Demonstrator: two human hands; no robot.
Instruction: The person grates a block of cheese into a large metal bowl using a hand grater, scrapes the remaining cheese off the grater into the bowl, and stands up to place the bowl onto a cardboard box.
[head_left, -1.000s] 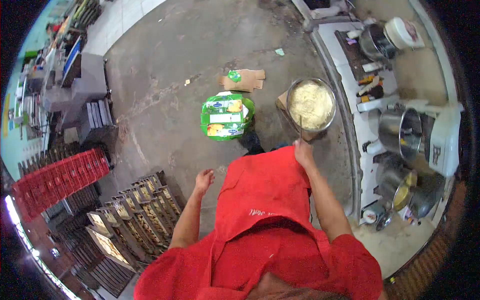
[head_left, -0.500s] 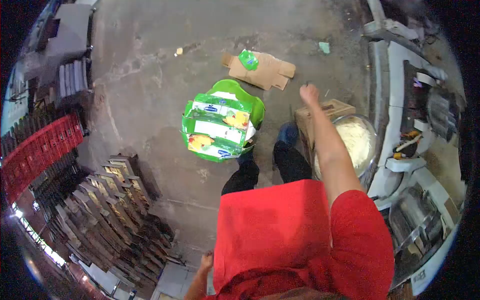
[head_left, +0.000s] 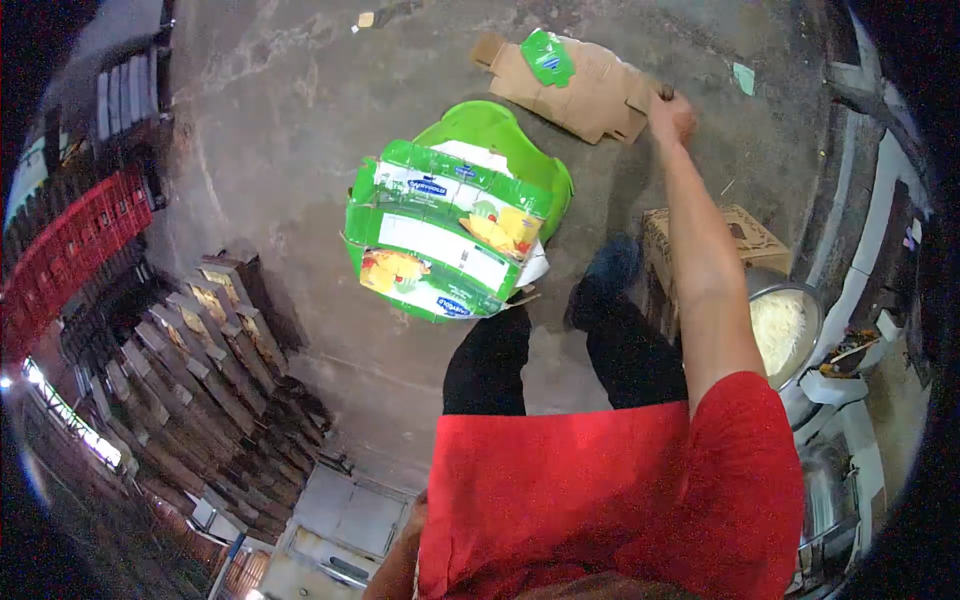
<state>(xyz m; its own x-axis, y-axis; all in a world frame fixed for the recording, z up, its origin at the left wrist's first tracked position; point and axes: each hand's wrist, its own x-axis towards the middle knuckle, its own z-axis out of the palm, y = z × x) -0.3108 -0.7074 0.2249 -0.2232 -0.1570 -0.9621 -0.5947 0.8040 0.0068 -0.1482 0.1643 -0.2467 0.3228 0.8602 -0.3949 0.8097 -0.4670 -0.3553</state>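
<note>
My right hand (head_left: 672,117) is stretched out forward, fingers closed, with a small dark spot at the fingertips that I cannot make out. It overlaps the right end of a flattened brown cardboard piece (head_left: 590,95) on the floor; whether it touches the cardboard is unclear. A green printed wrapper piece (head_left: 547,58) lies on that cardboard. Closer to my feet, a green tub (head_left: 485,125) has a flattened green-and-white printed carton (head_left: 440,235) on top. My left hand (head_left: 415,515) is low beside my red garment, its fingers mostly hidden.
Right of my legs are a cardboard box (head_left: 745,232) and a round bowl (head_left: 815,318) holding pale, shredded-looking stuff. Stacked slatted pieces (head_left: 190,390) and a red crate (head_left: 75,250) stand left. A pale green scrap (head_left: 744,78) lies on the floor.
My body has leaned forward and the view has shifted. My right hand has reached farther out, from beside the cardboard box to the flattened cardboard's right end. My left hand is now more hidden.
</note>
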